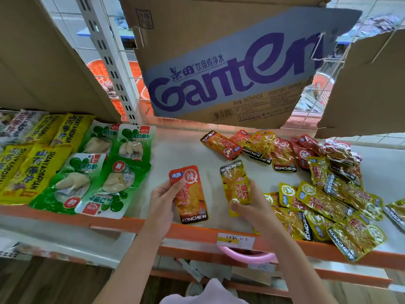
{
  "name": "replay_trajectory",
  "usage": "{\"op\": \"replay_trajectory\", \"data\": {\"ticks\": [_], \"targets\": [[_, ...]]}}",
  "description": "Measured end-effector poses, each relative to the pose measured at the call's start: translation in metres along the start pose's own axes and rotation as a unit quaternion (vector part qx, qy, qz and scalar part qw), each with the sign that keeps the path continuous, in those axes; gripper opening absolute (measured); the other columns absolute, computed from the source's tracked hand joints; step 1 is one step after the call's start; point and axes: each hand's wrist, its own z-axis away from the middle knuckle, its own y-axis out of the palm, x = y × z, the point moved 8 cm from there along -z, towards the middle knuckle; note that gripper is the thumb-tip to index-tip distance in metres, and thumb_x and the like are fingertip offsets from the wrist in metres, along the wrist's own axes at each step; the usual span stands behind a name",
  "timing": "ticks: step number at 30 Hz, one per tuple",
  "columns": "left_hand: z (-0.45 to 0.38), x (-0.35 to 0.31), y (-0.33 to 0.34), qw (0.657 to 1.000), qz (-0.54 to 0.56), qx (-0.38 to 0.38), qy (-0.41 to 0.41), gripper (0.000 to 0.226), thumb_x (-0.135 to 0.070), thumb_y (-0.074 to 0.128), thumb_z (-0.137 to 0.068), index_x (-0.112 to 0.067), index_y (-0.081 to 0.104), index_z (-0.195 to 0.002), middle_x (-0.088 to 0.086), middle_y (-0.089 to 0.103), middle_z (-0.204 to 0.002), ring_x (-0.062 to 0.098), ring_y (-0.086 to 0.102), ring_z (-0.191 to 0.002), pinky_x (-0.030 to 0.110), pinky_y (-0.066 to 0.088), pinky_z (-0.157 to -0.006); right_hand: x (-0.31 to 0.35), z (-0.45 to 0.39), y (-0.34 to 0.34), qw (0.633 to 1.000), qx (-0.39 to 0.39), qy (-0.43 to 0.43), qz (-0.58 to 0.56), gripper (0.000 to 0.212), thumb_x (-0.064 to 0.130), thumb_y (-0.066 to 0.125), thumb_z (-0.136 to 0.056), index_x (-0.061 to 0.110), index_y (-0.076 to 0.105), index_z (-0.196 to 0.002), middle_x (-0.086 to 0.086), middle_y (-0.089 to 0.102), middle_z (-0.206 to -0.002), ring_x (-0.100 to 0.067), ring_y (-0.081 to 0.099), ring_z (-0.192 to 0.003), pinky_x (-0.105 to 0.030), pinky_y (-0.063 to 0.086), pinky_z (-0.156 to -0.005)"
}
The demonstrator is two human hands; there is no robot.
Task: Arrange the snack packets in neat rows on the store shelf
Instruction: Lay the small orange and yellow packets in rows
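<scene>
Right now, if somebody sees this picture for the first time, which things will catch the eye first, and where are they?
The torn cardboard sheet with big purple letters hangs over the shelf at top centre. Below it, the left hand holds an orange packet and the right hand a yellow packet. A loose pile of packets lies to the right.
</scene>
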Motion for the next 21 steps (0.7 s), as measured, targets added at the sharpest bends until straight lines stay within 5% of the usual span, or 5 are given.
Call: {"op": "replay_trajectory", "data": {"ticks": [4,9,13,17,21], "targets": [[-0.003,0.003,-0.001,1.000,-0.022,-0.020,-0.002,0.014,-0.010,0.054,-0.089,-0.008,0.064,-0.099,0.005,0.073,-0.083,0.016,0.070,-0.074,0.031,0.058,-0.064,0.022,-0.005,-0.011,0.990,-0.010,-0.069,0.123,0.036,0.012,0.070,-0.080,0.028,0.047,-0.103,0.007,0.055,-0.074,-0.006,0.050,-0.061,-0.017,0.038,-0.055],[-0.011,0.008,-0.012,0.996,-0.062,-0.060,-0.010,0.021,-0.006,0.061,-0.084,-0.009,0.057,-0.104,0.010,0.067,-0.097,0.022,0.065,-0.086,0.040,0.054,-0.077,0.039,-0.015,-0.044,0.986,-0.130,-0.105,-0.011,0.014,0.012,0.066,-0.084,0.022,0.056,-0.081,0.001,0.061,-0.074,-0.015,0.054,-0.069,-0.023,0.040,-0.063],[-0.010,0.007,-0.006,0.981,-0.188,-0.047,0.021,0.041,0.003,0.067,-0.079,-0.012,0.050,-0.112,0.005,0.063,-0.102,0.016,0.062,-0.090,0.032,0.053,-0.077,0.038,-0.035,-0.034,0.988,-0.099,-0.091,0.077,0.011,0.016,0.055,-0.092,0.022,0.061,-0.100,0.006,0.054,-0.073,-0.012,0.050,-0.066,-0.022,0.037,-0.058],[-0.012,0.004,0.003,0.917,-0.386,-0.051,0.087,0.053,-0.008,0.072,-0.080,-0.021,0.046,-0.124,0.000,0.056,-0.109,0.011,0.059,-0.095,0.023,0.050,-0.084,0.023,-0.046,-0.004,0.982,-0.068,-0.057,0.168,0.037,0.018,0.060,-0.090,0.013,0.052,-0.125,-0.006,0.054,-0.109,-0.018,0.053,-0.089,-0.024,0.038,-0.072],[0.001,-0.008,0.012,0.809,-0.551,-0.064,0.193,0.057,-0.016,0.066,-0.085,-0.014,0.041,-0.136,0.005,0.033,-0.130,0.011,0.035,-0.115,0.017,0.033,-0.095,0.025,-0.030,0.009,0.943,-0.088,-0.117,0.299,0.049,0.024,0.067,-0.084,0.013,0.048,-0.127,-0.009,0.036,-0.132,-0.026,0.038,-0.118,-0.023,0.033,-0.090]]}}
